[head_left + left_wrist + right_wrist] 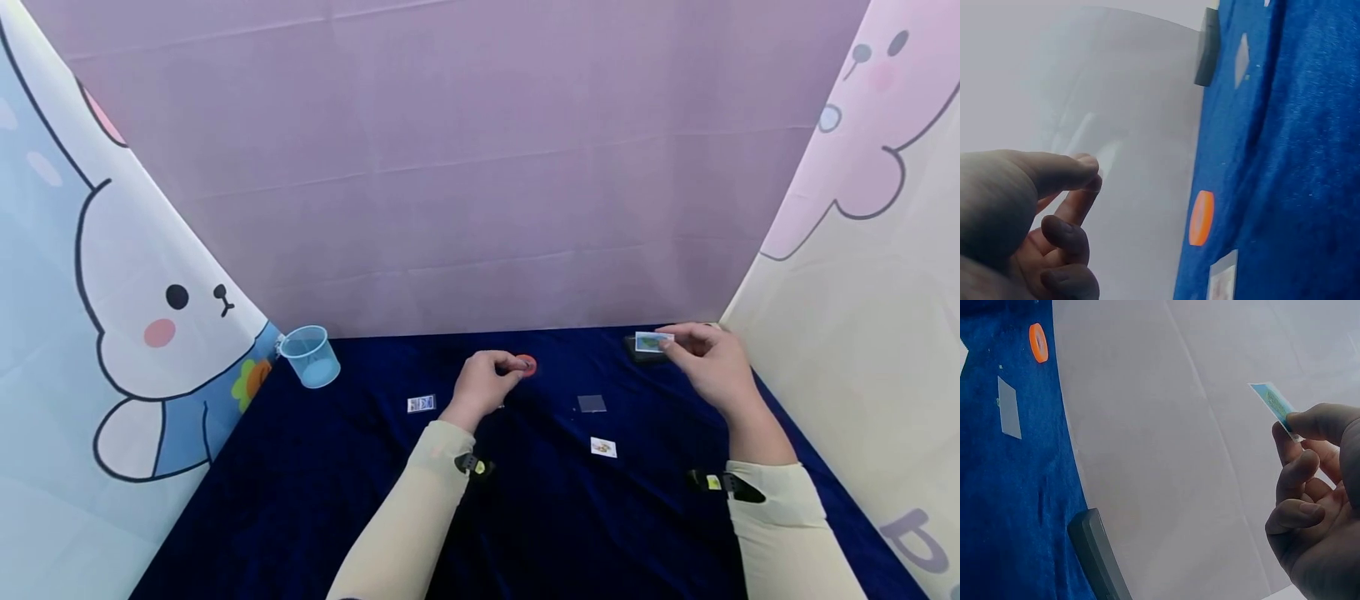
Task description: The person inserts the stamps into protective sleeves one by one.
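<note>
My left hand (483, 387) pinches a thin, clear plastic piece, perhaps a small sleeve (1109, 156), between thumb and index finger; it is hard to make out in the head view. Behind those fingers, an orange-red ring like a tape roll (529, 361) lies on the cloth. Over on the right, my right hand (712, 367) holds a small white-edged picture card (1272, 403) by one end with thumb and forefinger, its other fingers curled. That card, blue and green, is raised in front of a dark box (643, 357).
Dark blue cloth (360, 517) covers the table. On it lie a blue-printed card (422, 404), a translucent rectangle (592, 403) and a white picture card (603, 447). A light-blue cup (311, 358) stands back left. Fabric walls (465, 183) enclose three sides.
</note>
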Tool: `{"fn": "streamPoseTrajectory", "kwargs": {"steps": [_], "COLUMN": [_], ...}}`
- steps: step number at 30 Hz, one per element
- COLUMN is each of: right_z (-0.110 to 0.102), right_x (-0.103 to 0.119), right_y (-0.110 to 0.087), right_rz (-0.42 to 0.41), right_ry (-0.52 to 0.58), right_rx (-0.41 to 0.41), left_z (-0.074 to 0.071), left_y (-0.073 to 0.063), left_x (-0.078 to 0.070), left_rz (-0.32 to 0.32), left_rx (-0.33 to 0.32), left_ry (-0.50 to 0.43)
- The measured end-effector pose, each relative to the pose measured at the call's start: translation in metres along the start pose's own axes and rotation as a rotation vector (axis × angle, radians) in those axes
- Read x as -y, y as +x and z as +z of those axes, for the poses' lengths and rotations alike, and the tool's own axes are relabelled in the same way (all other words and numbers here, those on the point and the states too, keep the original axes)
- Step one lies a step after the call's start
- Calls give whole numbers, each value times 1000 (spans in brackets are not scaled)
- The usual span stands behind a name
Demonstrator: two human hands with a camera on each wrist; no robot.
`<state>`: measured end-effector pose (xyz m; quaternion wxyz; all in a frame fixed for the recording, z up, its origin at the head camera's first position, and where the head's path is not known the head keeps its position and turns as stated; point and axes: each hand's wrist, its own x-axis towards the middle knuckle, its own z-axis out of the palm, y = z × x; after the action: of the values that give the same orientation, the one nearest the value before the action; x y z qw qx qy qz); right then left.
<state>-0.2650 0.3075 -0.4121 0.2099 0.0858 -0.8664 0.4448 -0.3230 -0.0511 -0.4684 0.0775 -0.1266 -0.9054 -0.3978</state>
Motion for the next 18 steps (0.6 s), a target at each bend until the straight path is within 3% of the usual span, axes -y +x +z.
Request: {"fn": "streamPoseTrajectory", "kwargs": {"steps": [6, 18], "right_z": [5, 21], "right_x": [4, 13], "right_y": [0, 3], "right_rz": [-22, -56], "right_ry": [30, 65], "right_rx": [15, 46], "left_z": [-17, -55], "left_y": [-5, -28], "left_x": [-3, -27], "left_rz": [51, 86], "left_rx": [-40, -72], "left_ry": [-35, -102]}}
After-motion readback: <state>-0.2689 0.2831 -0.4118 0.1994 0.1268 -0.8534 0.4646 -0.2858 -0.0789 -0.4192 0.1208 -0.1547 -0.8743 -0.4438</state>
